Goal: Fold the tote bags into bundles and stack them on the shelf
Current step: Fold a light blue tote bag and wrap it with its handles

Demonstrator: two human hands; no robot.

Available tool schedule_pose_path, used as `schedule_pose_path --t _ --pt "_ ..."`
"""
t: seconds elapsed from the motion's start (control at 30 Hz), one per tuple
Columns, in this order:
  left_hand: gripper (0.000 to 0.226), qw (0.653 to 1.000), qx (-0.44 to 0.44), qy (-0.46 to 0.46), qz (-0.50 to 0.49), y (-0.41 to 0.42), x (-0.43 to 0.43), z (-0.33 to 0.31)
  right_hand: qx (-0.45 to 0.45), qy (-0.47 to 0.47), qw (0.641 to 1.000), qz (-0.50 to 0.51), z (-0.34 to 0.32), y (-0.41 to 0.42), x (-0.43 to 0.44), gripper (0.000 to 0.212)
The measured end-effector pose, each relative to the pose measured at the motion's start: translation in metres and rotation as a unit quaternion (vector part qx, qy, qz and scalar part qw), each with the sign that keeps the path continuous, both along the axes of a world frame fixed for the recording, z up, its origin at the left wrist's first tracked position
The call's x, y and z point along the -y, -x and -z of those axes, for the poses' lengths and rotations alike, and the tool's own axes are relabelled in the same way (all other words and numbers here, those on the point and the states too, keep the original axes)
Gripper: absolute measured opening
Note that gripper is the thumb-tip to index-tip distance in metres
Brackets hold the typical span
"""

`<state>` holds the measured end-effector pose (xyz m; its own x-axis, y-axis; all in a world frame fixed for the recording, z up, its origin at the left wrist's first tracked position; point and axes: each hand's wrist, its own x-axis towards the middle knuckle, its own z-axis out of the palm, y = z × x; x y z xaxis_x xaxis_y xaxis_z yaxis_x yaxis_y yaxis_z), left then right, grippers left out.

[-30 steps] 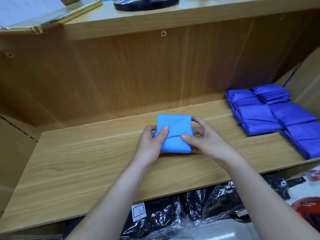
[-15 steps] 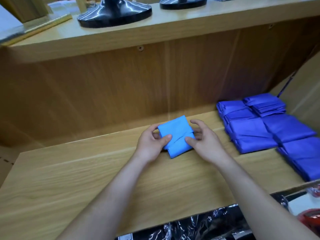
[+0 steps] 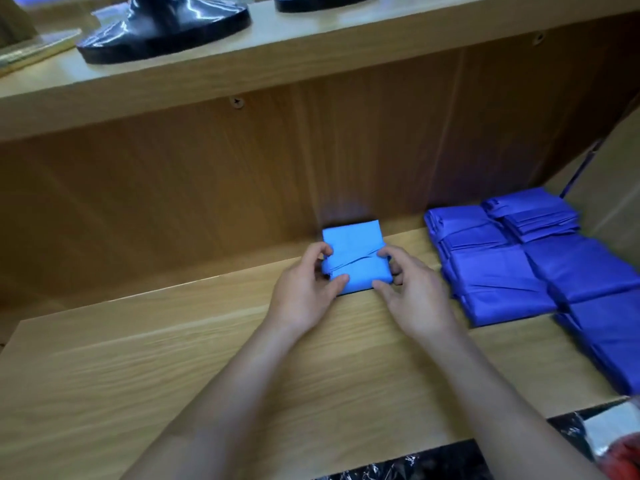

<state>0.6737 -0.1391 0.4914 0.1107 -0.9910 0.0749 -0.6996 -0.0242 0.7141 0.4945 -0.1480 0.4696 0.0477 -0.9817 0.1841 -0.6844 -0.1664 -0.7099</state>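
A light blue tote bag folded into a square bundle (image 3: 353,251) lies on the wooden shelf (image 3: 173,368), its far edge against the back panel. My left hand (image 3: 304,292) grips its left side, thumb on the near edge and fingers curled at the left edge. My right hand (image 3: 412,292) grips its right side the same way. To the right, several darker blue folded bundles (image 3: 498,268) lie in rows on the same shelf.
An upper shelf (image 3: 311,53) overhangs the work area and carries two glossy black stand bases (image 3: 162,26). The shelf's right side wall (image 3: 609,202) stands behind the dark blue bundles. Black plastic-wrapped goods (image 3: 415,465) lie below the shelf's front edge.
Both hands have pushed the light blue bundle away from me, from mid-shelf to the back panel, and squared it up. The view has tilted up and closer.
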Motion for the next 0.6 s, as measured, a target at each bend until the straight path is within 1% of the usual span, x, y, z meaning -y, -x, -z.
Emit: schedule_pose_path --t 0.07,0.17,0.23,0.3,0.4,0.47,0.6 --pt "0.039 1.0 -0.012 -0.016 -0.016 0.0 -0.002 -0.002 -0.014 0.015 1.0 0.0 0.002 0.0 -0.001 0.048" --pt "0.03 0.997 -0.049 -0.027 -0.049 0.001 -0.001 -0.003 -0.058 0.025 0.998 -0.019 -0.002 -0.002 -0.003 0.05" --pt "0.026 0.998 -0.037 -0.017 -0.057 0.002 -0.003 -0.003 -0.076 0.014 0.996 -0.036 -0.007 0.001 -0.004 0.05" --pt "0.028 0.999 -0.012 -0.011 -0.052 0.003 -0.007 -0.005 -0.094 -0.009 0.994 -0.054 -0.013 0.005 -0.006 0.055" --pt "0.033 0.998 0.021 -0.002 -0.058 0.001 -0.015 -0.008 -0.074 -0.033 0.994 -0.079 -0.028 0.013 -0.019 0.064" --pt "0.03 0.998 0.028 0.019 -0.062 -0.002 -0.022 -0.013 -0.051 -0.026 0.995 -0.083 -0.038 0.021 -0.033 0.059" --pt "0.008 0.996 0.038 0.073 -0.04 -0.008 -0.05 -0.028 -0.054 -0.008 0.994 -0.099 -0.059 0.041 -0.069 0.034"
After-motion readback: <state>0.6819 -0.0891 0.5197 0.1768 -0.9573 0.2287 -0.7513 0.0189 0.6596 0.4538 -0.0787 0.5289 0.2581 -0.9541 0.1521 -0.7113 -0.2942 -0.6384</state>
